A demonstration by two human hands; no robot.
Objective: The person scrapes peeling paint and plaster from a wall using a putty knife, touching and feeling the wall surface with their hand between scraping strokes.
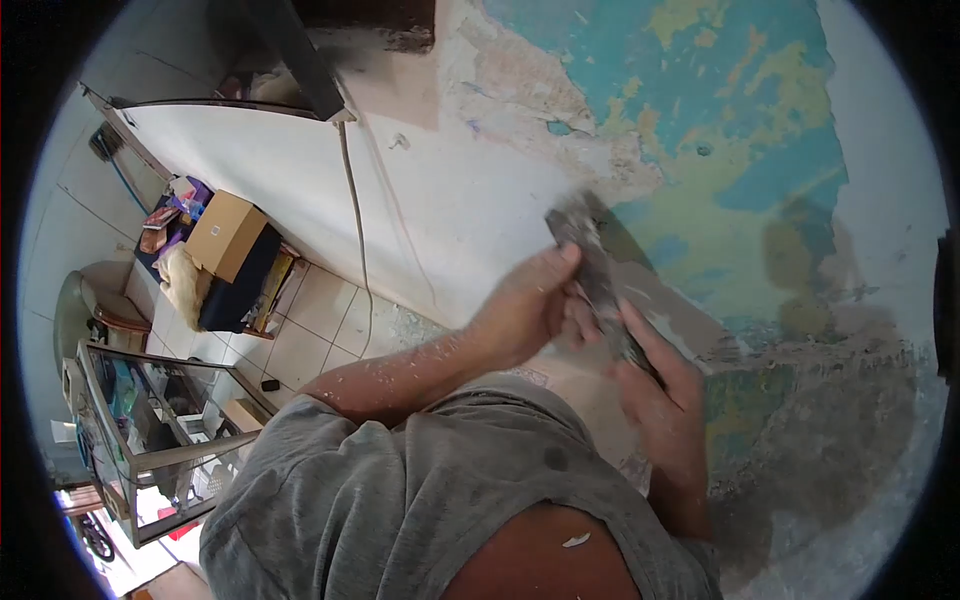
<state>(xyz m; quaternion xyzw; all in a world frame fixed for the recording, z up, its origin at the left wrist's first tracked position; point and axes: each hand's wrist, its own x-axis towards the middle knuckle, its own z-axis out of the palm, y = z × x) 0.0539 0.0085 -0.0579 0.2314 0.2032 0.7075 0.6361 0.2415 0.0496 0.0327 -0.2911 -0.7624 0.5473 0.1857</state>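
Observation:
A long, flat, grey metal scraper [598,265] with pale dust on it slants across my view, held in both hands. My right hand [658,385] wraps around its lower end. Farther up, my left hand [545,305] grips it with the thumb pressed on the flat face. Motion blurs the scraper's upper tip, which is close to the wall [740,200]; whether it touches cannot be told. Patches of turquoise and yellow-green paint show on this wall beside bare plaster and white coating. White flakes cling to my left forearm [410,370].
At left, a cardboard box [228,235] sits on a dark-covered stand by a pale cloth. A glass display case [165,440] stands below it on the tiled floor [315,305]. A cable [355,210] hangs down the white wall. Grey bare cement [830,450] shows at lower right.

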